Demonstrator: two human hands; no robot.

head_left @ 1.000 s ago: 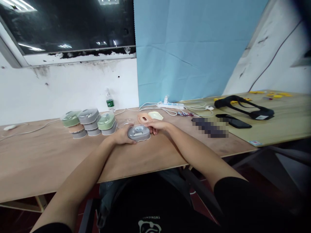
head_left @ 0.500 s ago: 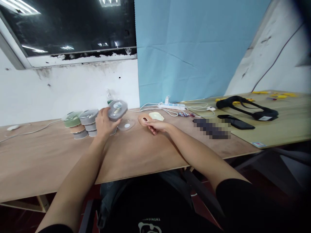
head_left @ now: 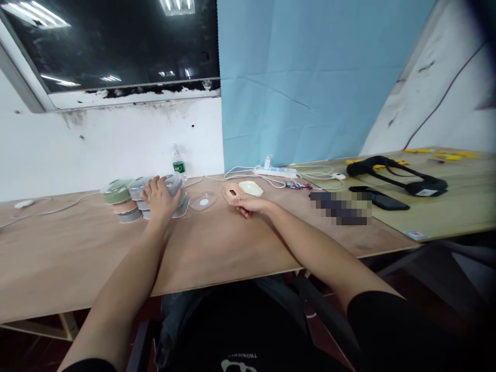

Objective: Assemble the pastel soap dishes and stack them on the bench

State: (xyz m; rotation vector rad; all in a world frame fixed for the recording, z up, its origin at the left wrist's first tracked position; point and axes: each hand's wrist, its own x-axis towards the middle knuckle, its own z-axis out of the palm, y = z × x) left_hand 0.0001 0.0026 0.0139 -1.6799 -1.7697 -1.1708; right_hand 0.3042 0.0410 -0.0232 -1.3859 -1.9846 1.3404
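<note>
At the left end of the tabletop point(head_left: 58, 253), close to its back edge, a white plug point(head_left: 24, 204) lies on its cable. Further right along that edge stand my stacked containers: one stack with a green lid point(head_left: 115, 194) over peach and grey, then a grey stack point(head_left: 136, 189). My left hand point(head_left: 159, 200) is beside it, palm down, fingers spread over a grey-lidded container point(head_left: 175, 182) on top of the third stack point(head_left: 182, 206); it hides so much that I can't tell whether I'm gripping or only touching. Behind, by the wall, stands a bottle point(head_left: 178, 161), its green label's white print too small for me to read. Next comes a clear lid point(head_left: 202, 202) with a blank-looking white round sticker. My right hand point(head_left: 250, 203) pinches the near edge of a peach piece point(head_left: 231, 191) with a dark oval slot, just left of a cream piece point(head_left: 251, 188). A white power strip point(head_left: 275, 171) lies by the back edge. On the paler board point(head_left: 457, 199) at right are a phone point(head_left: 380, 198), a black headset point(head_left: 405, 176), yellow pieces point(head_left: 455, 155) and, at its front left corner, a small illegible sticker point(head_left: 416, 235).
</note>
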